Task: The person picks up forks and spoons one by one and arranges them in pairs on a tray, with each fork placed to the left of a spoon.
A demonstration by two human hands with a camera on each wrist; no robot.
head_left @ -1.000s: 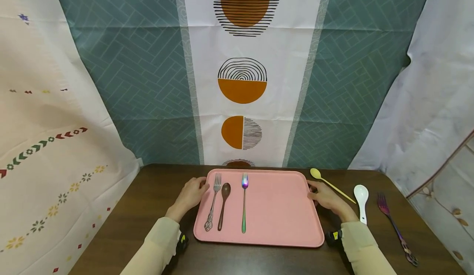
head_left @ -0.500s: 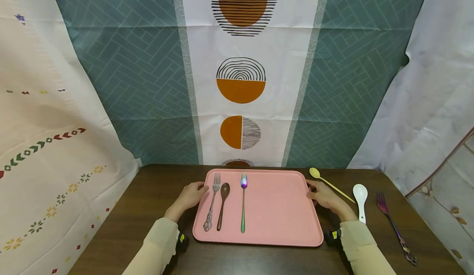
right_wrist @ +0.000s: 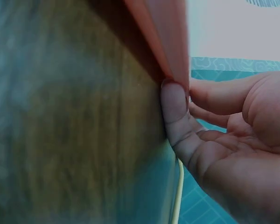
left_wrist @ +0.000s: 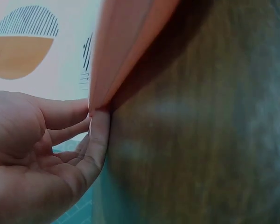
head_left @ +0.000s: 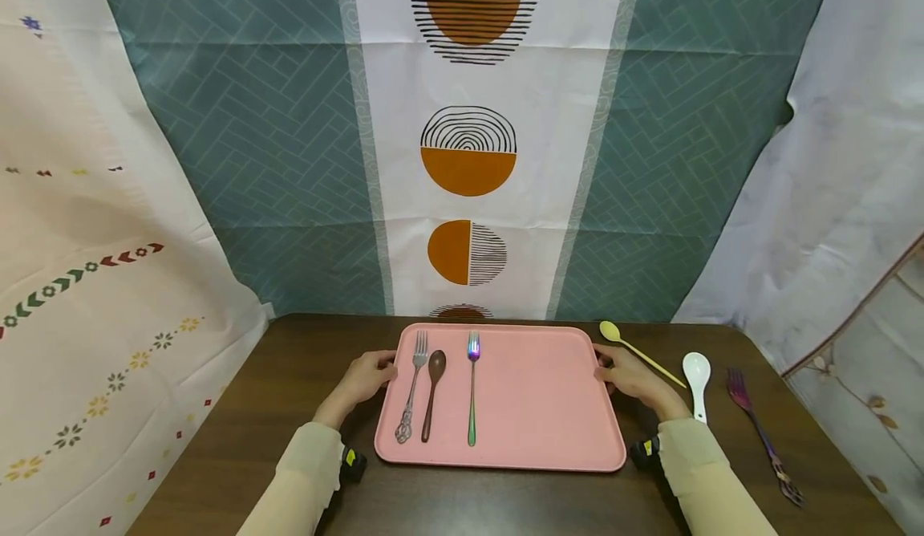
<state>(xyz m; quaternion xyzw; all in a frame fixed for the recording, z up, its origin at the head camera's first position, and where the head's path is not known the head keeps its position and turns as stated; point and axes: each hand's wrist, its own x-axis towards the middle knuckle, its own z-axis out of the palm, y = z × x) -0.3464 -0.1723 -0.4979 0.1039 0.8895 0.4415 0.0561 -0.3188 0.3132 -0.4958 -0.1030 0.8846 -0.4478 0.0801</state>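
Since the earlier head frame, the left hand (head_left: 368, 375) has edged outward on the pink tray (head_left: 541, 399), mid-table (head_left: 498, 512); its utensils (head_left: 436, 367) (probably slippery) want level handling. Left wrist view: thumb and finger pinch the rim (left_wrist: 120, 42). Right wrist view: the right hand (right_wrist: 238, 149) pinches likewise; likely light, stiff, best held two-handed.

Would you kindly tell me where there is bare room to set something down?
Free: the tray between the rainbow fork and right hand, and the table between the left hand and left cloth. Crowded: the tray's left end, holding the silver fork and brown spoon, and the table right of the right hand, with the yellow spoon, white spoon and purple fork.
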